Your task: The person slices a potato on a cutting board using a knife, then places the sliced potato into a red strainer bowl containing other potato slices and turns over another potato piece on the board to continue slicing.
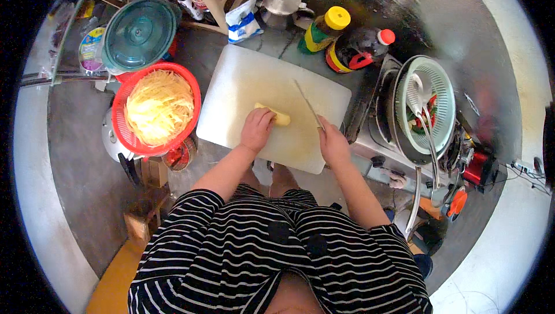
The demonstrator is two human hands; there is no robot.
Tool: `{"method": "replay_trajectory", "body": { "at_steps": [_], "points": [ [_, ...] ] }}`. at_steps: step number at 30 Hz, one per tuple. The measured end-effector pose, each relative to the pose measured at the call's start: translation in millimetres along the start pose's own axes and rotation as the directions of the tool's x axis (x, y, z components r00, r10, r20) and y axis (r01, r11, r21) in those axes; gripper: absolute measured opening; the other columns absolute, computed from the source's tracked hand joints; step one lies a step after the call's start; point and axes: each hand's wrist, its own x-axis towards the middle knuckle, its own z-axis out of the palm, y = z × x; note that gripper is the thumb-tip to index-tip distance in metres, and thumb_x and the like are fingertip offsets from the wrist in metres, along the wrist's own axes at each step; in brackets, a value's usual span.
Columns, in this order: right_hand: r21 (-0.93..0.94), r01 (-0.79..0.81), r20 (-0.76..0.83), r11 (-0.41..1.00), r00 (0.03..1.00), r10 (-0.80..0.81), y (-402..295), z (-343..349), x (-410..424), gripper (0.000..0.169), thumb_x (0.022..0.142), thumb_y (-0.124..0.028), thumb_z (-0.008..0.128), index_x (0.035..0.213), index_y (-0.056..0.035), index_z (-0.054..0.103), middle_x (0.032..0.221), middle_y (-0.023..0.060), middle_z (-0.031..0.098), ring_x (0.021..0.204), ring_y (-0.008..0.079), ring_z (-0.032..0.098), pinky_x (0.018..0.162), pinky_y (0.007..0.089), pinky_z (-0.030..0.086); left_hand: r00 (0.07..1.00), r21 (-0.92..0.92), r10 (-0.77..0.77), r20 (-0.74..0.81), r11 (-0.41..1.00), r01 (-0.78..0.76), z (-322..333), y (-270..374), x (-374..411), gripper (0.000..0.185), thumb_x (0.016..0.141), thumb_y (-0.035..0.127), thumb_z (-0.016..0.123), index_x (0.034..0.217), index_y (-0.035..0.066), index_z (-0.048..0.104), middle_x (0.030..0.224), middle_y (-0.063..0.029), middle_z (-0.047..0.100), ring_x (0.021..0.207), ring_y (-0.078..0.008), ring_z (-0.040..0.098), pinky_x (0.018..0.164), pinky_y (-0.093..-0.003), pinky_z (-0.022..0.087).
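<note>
A white cutting board (230, 93) lies on the dark counter before me. On its middle rests a pale yellow piece of peeled vegetable, perhaps potato (282, 118). My left hand (256, 128) is over the piece's left part, fingertips curled on it. My right hand (333, 140) grips the handle of a knife (307, 100), whose blade points up and left above the board's right half, apart from the piece. To the left, a red plastic colander (196, 93) holds a heap of pale yellow shreds (159, 108).
Behind the board stand a yellow-capped bottle (321, 32), a red-capped bottle of dark liquid (360, 49), a blue-and-white bag (243, 21) and a metal pot (281, 4). At right, a pan (399, 136) carries a green colander (448, 97) with ladles. A teal lid (138, 32) lies back left.
</note>
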Motion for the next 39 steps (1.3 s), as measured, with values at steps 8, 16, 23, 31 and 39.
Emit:
{"method": "replay_trajectory", "body": {
  "at_steps": [8,16,23,31,39],
  "points": [
    [-0.257,0.316,0.230,0.913,0.938,-0.260,-45.2,-19.0,8.1,0.046,0.090,-0.012,0.051,0.134,-0.0211,0.049,0.092,0.0140,0.060,0.078,0.0357,0.066,0.064,0.0442,0.056,0.999,0.215,-0.034,0.004,0.976,0.032,24.1,-12.3,-28.4,0.034,0.066,0.008,0.070,0.099,0.008,0.064,0.106,-0.0098,0.062,0.102,-0.0366,0.058,0.086,-0.0463,0.050],
    [-0.251,0.336,0.350,0.908,0.906,-0.239,-47.5,-24.4,23.6,0.049,0.088,-0.012,0.051,0.136,-0.0193,0.047,0.091,0.0135,0.060,0.076,0.0348,0.067,0.063,0.0441,0.056,0.998,0.216,-0.010,-0.058,0.976,0.022,26.8,-16.3,-29.7,0.040,0.063,0.011,0.075,0.100,0.007,0.063,0.105,-0.0148,0.062,0.099,-0.0408,0.059,0.082,-0.0496,0.051],
    [-0.261,0.383,0.399,0.886,0.878,-0.263,-41.9,-22.2,31.1,0.050,0.087,-0.009,0.052,0.136,-0.0168,0.046,0.093,0.0153,0.060,0.078,0.0352,0.066,0.064,0.0442,0.056,0.990,0.157,0.011,-0.142,0.988,0.012,14.3,-2.8,-17.5,0.025,0.067,0.009,0.070,0.092,0.005,0.066,0.098,-0.0109,0.065,0.094,-0.0333,0.063,0.079,-0.0417,0.054],
    [-0.233,0.348,0.446,0.908,0.868,-0.218,-54.0,-26.7,33.6,0.035,0.089,-0.008,0.049,0.124,-0.0101,0.049,0.092,0.0196,0.061,0.084,0.0381,0.067,0.068,0.0471,0.056,0.993,0.144,-0.014,-0.118,0.989,0.031,13.1,-1.9,-15.3,0.025,0.069,0.009,0.070,0.094,0.007,0.067,0.101,-0.0088,0.066,0.094,-0.0299,0.064,0.079,-0.0392,0.054],
    [-0.189,0.390,0.454,0.901,0.848,-0.272,-37.1,9.1,71.9,0.026,0.089,-0.010,0.051,0.115,-0.0071,0.050,0.096,0.0226,0.063,0.083,0.0413,0.066,0.072,0.0499,0.054,0.985,0.123,-0.006,-0.172,0.992,0.027,10.7,2.4,-5.7,0.025,0.072,0.011,0.067,0.097,0.011,0.069,0.104,-0.0043,0.066,0.098,-0.0247,0.064,0.080,-0.0353,0.054]
  ]
}}
